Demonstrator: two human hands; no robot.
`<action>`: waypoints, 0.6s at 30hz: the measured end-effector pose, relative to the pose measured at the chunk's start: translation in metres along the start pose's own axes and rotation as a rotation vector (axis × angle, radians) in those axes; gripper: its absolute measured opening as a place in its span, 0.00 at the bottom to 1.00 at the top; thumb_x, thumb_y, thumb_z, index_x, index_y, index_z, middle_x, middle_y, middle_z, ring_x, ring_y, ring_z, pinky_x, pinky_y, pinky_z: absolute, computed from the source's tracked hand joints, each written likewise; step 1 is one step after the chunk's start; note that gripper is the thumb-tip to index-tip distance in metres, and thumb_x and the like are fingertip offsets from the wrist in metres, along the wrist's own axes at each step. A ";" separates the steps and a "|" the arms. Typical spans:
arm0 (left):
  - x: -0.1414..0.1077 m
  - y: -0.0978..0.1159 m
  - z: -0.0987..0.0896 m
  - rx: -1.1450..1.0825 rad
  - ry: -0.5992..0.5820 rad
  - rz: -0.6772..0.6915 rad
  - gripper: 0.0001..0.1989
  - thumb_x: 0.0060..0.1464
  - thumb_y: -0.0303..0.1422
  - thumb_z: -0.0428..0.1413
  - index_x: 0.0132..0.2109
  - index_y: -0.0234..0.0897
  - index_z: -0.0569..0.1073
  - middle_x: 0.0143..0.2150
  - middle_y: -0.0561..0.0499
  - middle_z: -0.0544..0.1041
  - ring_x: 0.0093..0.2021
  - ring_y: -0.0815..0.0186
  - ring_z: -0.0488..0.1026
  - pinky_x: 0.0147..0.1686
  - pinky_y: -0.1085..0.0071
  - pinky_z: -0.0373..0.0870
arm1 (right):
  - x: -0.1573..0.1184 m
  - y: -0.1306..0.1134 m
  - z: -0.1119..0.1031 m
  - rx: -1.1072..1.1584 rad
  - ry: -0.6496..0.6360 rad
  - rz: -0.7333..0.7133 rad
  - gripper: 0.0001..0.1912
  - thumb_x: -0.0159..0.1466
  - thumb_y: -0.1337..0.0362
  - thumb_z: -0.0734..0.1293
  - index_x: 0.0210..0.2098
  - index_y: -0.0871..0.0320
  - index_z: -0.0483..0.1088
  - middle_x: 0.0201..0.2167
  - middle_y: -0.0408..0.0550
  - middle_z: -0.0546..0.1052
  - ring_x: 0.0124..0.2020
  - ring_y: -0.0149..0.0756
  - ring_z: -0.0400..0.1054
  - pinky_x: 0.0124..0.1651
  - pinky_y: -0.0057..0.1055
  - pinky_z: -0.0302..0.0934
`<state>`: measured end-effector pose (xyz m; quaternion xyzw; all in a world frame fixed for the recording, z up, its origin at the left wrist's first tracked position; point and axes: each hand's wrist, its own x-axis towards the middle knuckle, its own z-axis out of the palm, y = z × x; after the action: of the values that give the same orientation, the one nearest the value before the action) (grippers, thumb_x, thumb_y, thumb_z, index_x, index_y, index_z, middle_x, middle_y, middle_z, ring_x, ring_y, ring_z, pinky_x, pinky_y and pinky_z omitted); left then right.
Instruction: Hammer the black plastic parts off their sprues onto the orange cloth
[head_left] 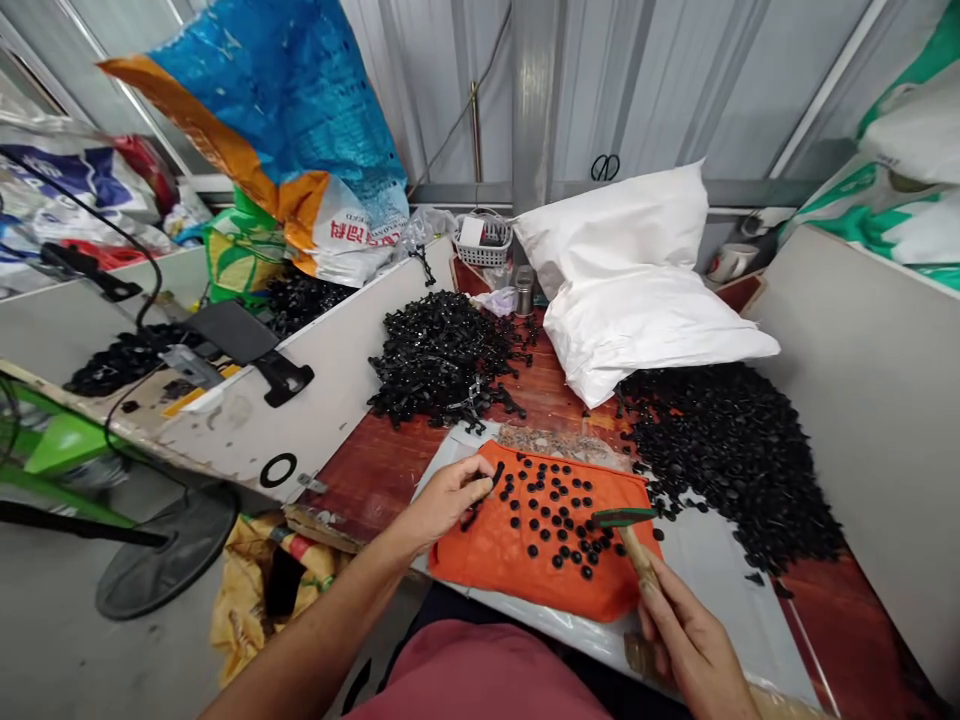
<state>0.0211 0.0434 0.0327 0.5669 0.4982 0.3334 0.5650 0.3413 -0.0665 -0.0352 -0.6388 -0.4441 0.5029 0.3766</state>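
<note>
My left hand [456,492] is over the left side of an orange cloth [480,560], its thumb and fingers pinching a small black plastic part [497,474]. Wrapped around the wooden handle of a hammer [636,550] is my right hand [679,615], at the cloth's right edge. The hammer's green head hovers over or rests on the cloth; I cannot tell which. Scattered across the cloth are many small round black caps [533,551], mostly between my two hands. Part of what lies under my left fingers is hidden.
A heap of black plastic parts [442,350] stands at the back left, and a larger dark heap [735,450] at the right. Behind are a white sack [637,290], a grey basket [484,245] and a metal can [524,290]. Grey partitions [862,400] flank the red tabletop.
</note>
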 end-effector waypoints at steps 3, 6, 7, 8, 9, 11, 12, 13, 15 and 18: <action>-0.013 -0.008 -0.022 0.334 0.091 0.122 0.12 0.63 0.41 0.52 0.39 0.38 0.74 0.38 0.51 0.77 0.40 0.65 0.71 0.40 0.72 0.65 | -0.005 -0.005 0.005 -0.007 -0.018 0.005 0.41 0.68 0.38 0.62 0.73 0.54 0.58 0.24 0.37 0.62 0.20 0.29 0.55 0.22 0.26 0.51; -0.016 -0.014 -0.022 0.454 0.107 0.156 0.14 0.68 0.41 0.46 0.41 0.39 0.72 0.37 0.52 0.74 0.39 0.65 0.69 0.41 0.71 0.63 | -0.010 -0.014 0.009 0.002 -0.014 -0.016 0.39 0.70 0.41 0.62 0.73 0.54 0.58 0.25 0.37 0.62 0.21 0.29 0.55 0.24 0.26 0.52; -0.014 -0.017 -0.018 0.465 0.101 0.154 0.15 0.69 0.41 0.45 0.41 0.39 0.70 0.36 0.53 0.72 0.37 0.66 0.68 0.39 0.71 0.62 | -0.011 -0.016 0.010 0.004 -0.026 -0.023 0.38 0.70 0.42 0.62 0.73 0.54 0.59 0.25 0.37 0.62 0.22 0.29 0.55 0.24 0.26 0.52; -0.011 -0.020 -0.012 0.468 0.091 0.154 0.15 0.69 0.41 0.44 0.39 0.39 0.68 0.34 0.54 0.71 0.36 0.67 0.67 0.38 0.72 0.62 | -0.012 -0.018 0.011 0.005 -0.037 -0.026 0.37 0.71 0.43 0.62 0.73 0.54 0.59 0.25 0.37 0.62 0.22 0.29 0.55 0.23 0.26 0.52; -0.007 -0.024 -0.007 0.468 0.075 0.150 0.15 0.69 0.41 0.43 0.38 0.39 0.66 0.33 0.54 0.69 0.35 0.67 0.66 0.37 0.71 0.61 | -0.013 -0.019 0.012 0.004 -0.047 -0.026 0.36 0.71 0.44 0.62 0.72 0.53 0.60 0.25 0.37 0.61 0.21 0.28 0.54 0.23 0.26 0.52; 0.003 -0.032 0.003 0.475 0.038 0.135 0.15 0.69 0.41 0.42 0.35 0.40 0.63 0.31 0.54 0.66 0.33 0.67 0.64 0.36 0.71 0.60 | -0.015 -0.019 0.014 0.003 -0.060 -0.023 0.34 0.72 0.45 0.61 0.72 0.52 0.60 0.25 0.37 0.61 0.21 0.28 0.53 0.23 0.25 0.51; 0.007 -0.036 0.006 0.490 0.027 0.126 0.15 0.69 0.41 0.42 0.34 0.40 0.62 0.31 0.54 0.65 0.33 0.66 0.64 0.37 0.70 0.60 | -0.016 -0.018 0.014 0.001 -0.062 -0.024 0.34 0.72 0.45 0.61 0.72 0.52 0.60 0.25 0.37 0.61 0.21 0.28 0.53 0.23 0.25 0.52; 0.010 -0.039 0.008 0.512 0.023 0.116 0.15 0.69 0.40 0.42 0.35 0.40 0.62 0.31 0.54 0.65 0.33 0.66 0.64 0.37 0.70 0.60 | -0.017 -0.017 0.014 -0.002 -0.062 -0.027 0.34 0.72 0.46 0.61 0.72 0.52 0.60 0.25 0.37 0.61 0.22 0.28 0.53 0.23 0.25 0.52; 0.015 -0.044 0.008 0.565 0.019 0.096 0.14 0.68 0.40 0.42 0.35 0.40 0.63 0.31 0.54 0.66 0.33 0.65 0.64 0.37 0.69 0.59 | -0.019 -0.015 0.013 -0.012 -0.059 -0.039 0.33 0.72 0.47 0.61 0.72 0.52 0.60 0.25 0.38 0.61 0.22 0.29 0.54 0.24 0.26 0.53; 0.014 -0.047 0.005 0.612 -0.008 0.075 0.14 0.68 0.40 0.42 0.35 0.41 0.63 0.31 0.54 0.67 0.33 0.65 0.65 0.37 0.69 0.59 | -0.020 -0.013 0.011 -0.034 -0.049 -0.054 0.33 0.73 0.47 0.61 0.72 0.53 0.61 0.25 0.38 0.62 0.22 0.29 0.55 0.24 0.26 0.54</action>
<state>0.0211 0.0490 -0.0159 0.7301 0.5519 0.1864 0.3572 0.3258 -0.0806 -0.0199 -0.6203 -0.4791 0.5003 0.3680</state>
